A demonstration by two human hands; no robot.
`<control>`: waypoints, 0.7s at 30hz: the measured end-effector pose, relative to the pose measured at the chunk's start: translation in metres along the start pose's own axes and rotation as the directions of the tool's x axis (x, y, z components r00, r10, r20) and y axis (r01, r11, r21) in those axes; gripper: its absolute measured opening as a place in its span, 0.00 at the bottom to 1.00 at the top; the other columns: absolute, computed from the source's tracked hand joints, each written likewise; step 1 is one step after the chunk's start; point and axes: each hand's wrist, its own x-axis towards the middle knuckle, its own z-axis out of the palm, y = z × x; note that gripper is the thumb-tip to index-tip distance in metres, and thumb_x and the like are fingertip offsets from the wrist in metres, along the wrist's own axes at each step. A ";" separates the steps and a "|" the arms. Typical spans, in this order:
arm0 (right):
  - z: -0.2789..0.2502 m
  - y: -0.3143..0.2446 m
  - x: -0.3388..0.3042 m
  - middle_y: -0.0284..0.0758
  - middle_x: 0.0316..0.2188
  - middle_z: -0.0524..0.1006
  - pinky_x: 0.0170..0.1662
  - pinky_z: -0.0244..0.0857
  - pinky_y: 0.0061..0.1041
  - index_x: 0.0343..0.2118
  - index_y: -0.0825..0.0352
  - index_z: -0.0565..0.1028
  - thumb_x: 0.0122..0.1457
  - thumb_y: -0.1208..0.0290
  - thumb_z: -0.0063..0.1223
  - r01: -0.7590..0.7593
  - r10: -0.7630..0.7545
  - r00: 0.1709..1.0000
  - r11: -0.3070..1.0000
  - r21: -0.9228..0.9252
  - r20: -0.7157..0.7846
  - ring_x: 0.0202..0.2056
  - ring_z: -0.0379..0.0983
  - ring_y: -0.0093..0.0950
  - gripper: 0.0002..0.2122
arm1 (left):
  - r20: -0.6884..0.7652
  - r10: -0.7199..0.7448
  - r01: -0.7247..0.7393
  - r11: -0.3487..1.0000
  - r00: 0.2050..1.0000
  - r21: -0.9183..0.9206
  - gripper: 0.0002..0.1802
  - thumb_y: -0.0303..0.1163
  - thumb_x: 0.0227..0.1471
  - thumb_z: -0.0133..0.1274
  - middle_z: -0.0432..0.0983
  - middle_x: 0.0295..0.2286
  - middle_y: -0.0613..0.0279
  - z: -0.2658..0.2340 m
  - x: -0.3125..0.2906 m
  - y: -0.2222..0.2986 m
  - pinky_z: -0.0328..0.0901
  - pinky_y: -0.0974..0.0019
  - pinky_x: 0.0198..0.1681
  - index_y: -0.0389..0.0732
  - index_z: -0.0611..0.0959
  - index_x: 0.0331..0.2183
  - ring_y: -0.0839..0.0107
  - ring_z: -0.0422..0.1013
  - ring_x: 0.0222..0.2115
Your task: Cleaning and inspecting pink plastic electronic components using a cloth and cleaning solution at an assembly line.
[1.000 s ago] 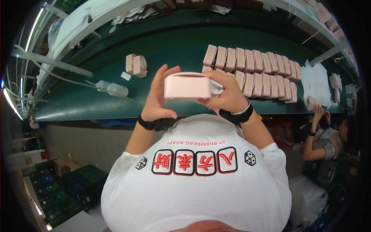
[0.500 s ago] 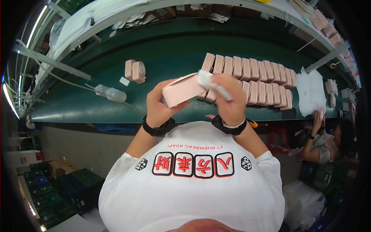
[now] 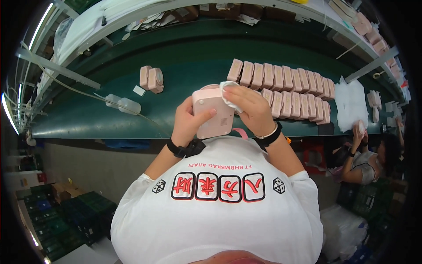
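A pink box-shaped device (image 3: 215,102) is tilted in front of my chest, its flat face with small round feet and a grille of slots turned up. My left hand (image 3: 185,122) grips its left side, with the thumb lying across that face. A folded white cloth (image 3: 227,92) is bunched under the fingers of my right hand (image 3: 254,109), pressed on the device's far right corner. From the device's lower right a pink strap (image 3: 240,131) sticks out. The device's other side is hidden.
Two rows of similar pink devices (image 3: 281,78) stand on the green bench (image 3: 88,125) to the right. Two more (image 3: 151,79), a small white block (image 3: 139,90) and clear bottles (image 3: 128,105) are at left. White sheets (image 3: 351,103) lie far right, near another person (image 3: 367,165).
The pink device has turned from its long side to show its footed face, and come nearer my chest. My right hand has moved the cloth from above onto its corner.
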 end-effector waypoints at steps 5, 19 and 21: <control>-0.003 -0.016 0.019 0.40 0.47 0.77 0.51 0.69 0.33 0.45 0.69 0.77 0.49 0.84 0.51 -0.147 0.151 0.988 0.985 0.087 -0.038 0.48 0.74 0.39 0.18 | 0.067 -0.160 0.158 0.987 0.985 0.026 0.24 0.29 0.46 0.63 0.79 0.38 0.59 -0.004 0.003 0.003 0.70 0.71 0.39 0.33 0.77 0.46 0.75 0.75 0.36; -0.020 -0.017 0.022 0.42 0.45 0.78 0.50 0.69 0.33 0.43 0.67 0.77 0.47 0.87 0.50 -0.250 0.252 0.968 0.962 -0.108 -0.002 0.46 0.75 0.39 0.18 | 0.077 -0.245 0.237 0.966 0.966 0.102 0.20 0.30 0.47 0.63 0.79 0.35 0.62 -0.017 0.001 -0.001 0.69 0.73 0.38 0.33 0.79 0.42 0.77 0.74 0.33; -0.006 -0.031 0.026 0.41 0.43 0.79 0.48 0.70 0.32 0.39 0.68 0.78 0.47 0.87 0.49 -0.148 0.140 0.984 0.987 0.060 0.113 0.44 0.76 0.39 0.16 | 0.107 -0.247 0.235 0.966 0.963 0.109 0.20 0.30 0.47 0.63 0.79 0.34 0.62 -0.016 -0.001 -0.003 0.69 0.74 0.37 0.33 0.79 0.42 0.78 0.74 0.33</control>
